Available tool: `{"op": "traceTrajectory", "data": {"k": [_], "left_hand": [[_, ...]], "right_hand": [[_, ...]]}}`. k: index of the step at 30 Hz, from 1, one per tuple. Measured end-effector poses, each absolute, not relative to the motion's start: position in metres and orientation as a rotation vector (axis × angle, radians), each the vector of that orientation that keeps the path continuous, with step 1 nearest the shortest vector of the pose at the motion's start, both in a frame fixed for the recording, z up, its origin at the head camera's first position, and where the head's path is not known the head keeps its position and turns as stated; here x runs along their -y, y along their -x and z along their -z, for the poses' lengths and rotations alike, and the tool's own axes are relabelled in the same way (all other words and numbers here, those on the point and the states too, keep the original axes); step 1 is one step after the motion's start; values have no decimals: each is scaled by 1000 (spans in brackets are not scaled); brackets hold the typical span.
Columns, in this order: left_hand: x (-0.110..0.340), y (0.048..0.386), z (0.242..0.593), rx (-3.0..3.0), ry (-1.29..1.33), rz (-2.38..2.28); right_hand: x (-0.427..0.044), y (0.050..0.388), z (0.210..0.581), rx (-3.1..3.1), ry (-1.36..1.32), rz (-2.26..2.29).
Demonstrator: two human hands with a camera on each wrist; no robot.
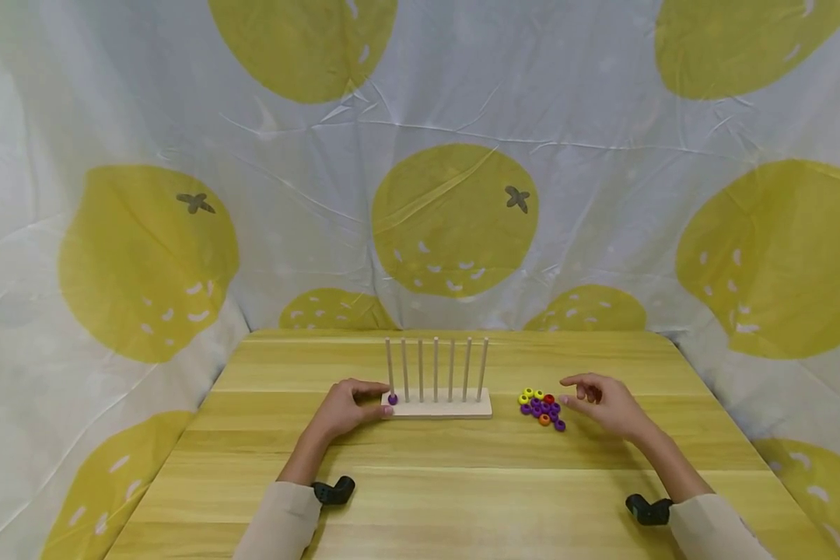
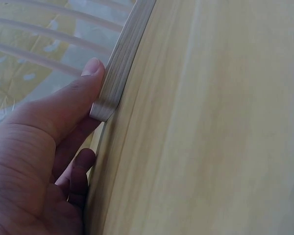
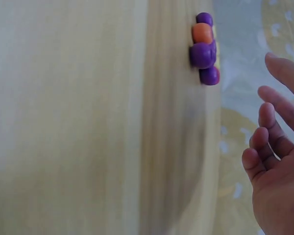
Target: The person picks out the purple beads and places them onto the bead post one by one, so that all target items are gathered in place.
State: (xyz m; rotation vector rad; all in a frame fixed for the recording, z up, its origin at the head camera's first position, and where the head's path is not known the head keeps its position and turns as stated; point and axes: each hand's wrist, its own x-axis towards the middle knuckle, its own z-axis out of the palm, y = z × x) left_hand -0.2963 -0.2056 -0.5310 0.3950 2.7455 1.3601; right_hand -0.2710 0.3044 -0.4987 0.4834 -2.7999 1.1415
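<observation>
The left hand (image 1: 346,407) pinched the pale wooden seven-peg rack (image 1: 439,409); toward the table's (image 1: 462,498) right edge, the right hand (image 1: 607,404) hung loosely spread beside small round multicoloured beads (image 1: 546,407).

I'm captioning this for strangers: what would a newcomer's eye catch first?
Probably the huge yellow fruit printed across the pale fabric backdrop. Next, the pale wooden rack with seven pegs, its left end pinched by the left hand, a round purple bead low on the leftmost peg. To its right, yellow, purple, red and orange beads cluster beside the right hand.

Free gap between pegs (image 1: 435,369) and beads (image 1: 545,407)
</observation>
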Motion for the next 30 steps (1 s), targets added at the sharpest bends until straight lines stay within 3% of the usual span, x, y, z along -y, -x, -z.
{"op": "traceTrajectory", "data": {"k": [30], "left_hand": [[206, 296, 531, -2742, -391, -1363]], "right_hand": [[-311, 260, 531, 2906, -385, -1275]]}}
